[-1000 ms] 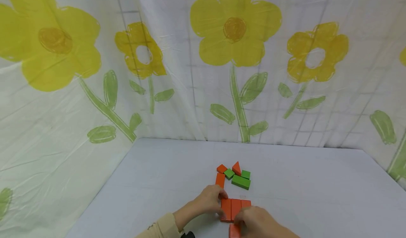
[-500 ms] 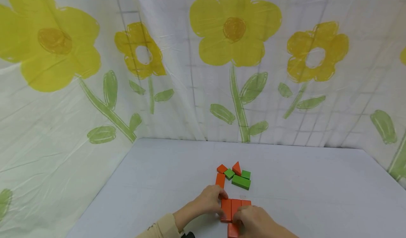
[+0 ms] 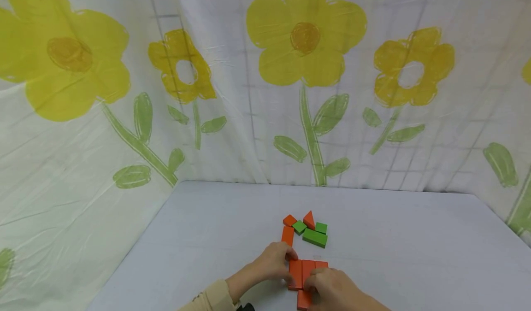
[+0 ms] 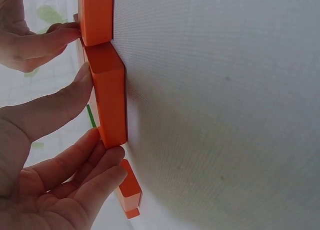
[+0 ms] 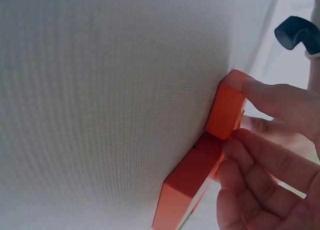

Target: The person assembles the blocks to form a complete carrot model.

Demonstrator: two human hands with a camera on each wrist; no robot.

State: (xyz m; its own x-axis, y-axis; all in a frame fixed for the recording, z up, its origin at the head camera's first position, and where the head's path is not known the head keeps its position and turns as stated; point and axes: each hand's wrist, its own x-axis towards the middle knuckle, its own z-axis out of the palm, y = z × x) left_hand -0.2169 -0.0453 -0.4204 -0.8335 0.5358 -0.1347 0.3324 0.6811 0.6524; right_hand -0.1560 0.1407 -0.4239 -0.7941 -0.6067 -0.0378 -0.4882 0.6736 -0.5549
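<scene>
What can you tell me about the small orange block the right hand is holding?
The small orange block is a short, squarish piece with flat faces and softly rounded edges, painted plain orange; it looks like wood. It lies flat on the white table, nearest the person. Its far end meets the row of three longer orange blocks lying side by side. The right hand pinches it between thumb and fingers. In the head view, that hand hides much of it.

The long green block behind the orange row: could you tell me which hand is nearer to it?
Left. The left hand lies just before the long green block; the right hand sits farther back, nearer the person.
</scene>
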